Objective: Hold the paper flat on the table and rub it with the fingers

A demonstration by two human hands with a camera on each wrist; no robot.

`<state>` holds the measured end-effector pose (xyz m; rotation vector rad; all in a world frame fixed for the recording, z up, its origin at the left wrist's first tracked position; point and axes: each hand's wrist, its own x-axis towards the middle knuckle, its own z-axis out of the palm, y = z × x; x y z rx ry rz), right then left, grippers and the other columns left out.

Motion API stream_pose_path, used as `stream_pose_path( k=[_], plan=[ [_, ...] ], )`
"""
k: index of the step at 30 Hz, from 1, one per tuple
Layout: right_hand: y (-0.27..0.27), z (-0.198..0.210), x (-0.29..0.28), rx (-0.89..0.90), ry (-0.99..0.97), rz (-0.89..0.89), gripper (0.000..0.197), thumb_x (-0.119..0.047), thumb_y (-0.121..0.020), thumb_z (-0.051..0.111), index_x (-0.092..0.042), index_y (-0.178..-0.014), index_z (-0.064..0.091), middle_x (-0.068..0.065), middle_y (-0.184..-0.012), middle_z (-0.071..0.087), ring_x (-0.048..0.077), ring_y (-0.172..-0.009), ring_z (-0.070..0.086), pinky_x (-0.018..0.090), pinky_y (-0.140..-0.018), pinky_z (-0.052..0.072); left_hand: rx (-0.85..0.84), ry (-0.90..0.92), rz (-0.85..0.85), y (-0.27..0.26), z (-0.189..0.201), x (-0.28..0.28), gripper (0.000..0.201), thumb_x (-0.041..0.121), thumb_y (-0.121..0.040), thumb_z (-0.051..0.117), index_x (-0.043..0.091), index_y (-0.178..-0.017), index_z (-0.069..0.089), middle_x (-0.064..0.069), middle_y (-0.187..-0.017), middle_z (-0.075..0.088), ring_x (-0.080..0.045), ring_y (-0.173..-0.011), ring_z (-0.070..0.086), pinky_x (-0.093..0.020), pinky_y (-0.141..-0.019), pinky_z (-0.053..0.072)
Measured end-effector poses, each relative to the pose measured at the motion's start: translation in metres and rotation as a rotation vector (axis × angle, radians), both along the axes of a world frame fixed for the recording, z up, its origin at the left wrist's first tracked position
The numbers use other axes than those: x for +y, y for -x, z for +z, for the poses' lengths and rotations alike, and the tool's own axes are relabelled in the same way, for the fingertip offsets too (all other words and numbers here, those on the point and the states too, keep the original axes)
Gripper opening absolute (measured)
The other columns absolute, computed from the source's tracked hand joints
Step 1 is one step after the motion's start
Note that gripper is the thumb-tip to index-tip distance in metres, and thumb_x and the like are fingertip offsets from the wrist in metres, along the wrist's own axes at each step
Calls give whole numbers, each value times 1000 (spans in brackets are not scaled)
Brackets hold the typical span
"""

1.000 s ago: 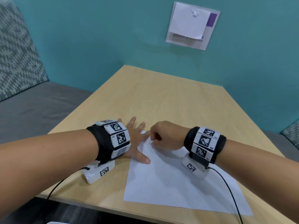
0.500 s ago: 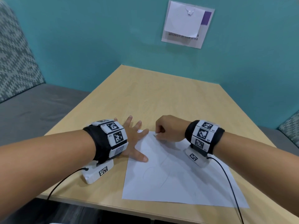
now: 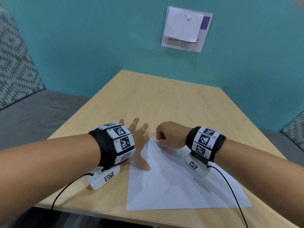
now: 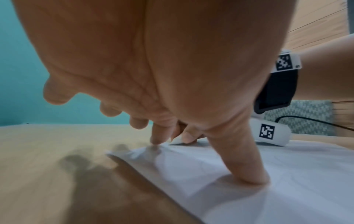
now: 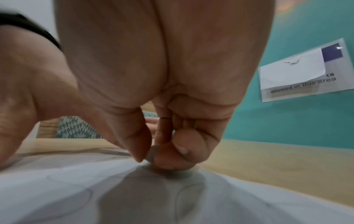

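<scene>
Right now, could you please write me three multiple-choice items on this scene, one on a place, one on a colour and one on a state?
1. Where does the sheet of paper lie?
A. on the table
B. on the bench
C. on the wall

2. What colour is the wall?
A. yellow
B. teal
C. red

3. How is the left hand set?
A. in a fist
B. fingers spread, thumb on the paper
C. lifted clear

Answers: 1 A, the paper lies flat on the wood top; 2 B, teal fills the background; 3 B, the left wrist view shows the thumb pressing the sheet.
</scene>
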<state>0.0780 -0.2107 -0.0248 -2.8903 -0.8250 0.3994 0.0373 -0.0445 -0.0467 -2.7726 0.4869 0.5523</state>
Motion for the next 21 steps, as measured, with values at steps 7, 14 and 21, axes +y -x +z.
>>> stream_pose_path(
  k=[7, 14, 21],
  plan=[
    [21, -3, 2, 103, -10, 145, 19, -19, -88, 61, -1, -89, 66, 14, -79, 65, 18, -65, 51, 32, -61, 44, 55, 172, -17, -7, -14, 1, 100, 87, -73, 49, 49, -154, 3, 2, -164, -23, -35, -146, -30, -73, -111, -6],
    [10, 3, -6, 56, -9, 77, 20, -18, -87, 60, 0, -90, 66, 16, -83, 68, 18, -66, 50, 30, -62, 43, 42, 99, -12, -9, -18, 2, 111, 93, -69, 42, 45, -153, -15, 2, -163, -26, -35, -146, -31, -75, -109, -6],
    [2, 7, -7, 28, -1, 56, 19, -18, -86, 61, -1, -91, 67, 18, -89, 69, 18, -68, 51, 30, -62, 45, 57, 84, 6, -7, -16, 1, 113, 94, -68, 40, 45, -152, -17, 3, -163, -26, -35, -146, -32, -75, -109, -5]
  ],
)
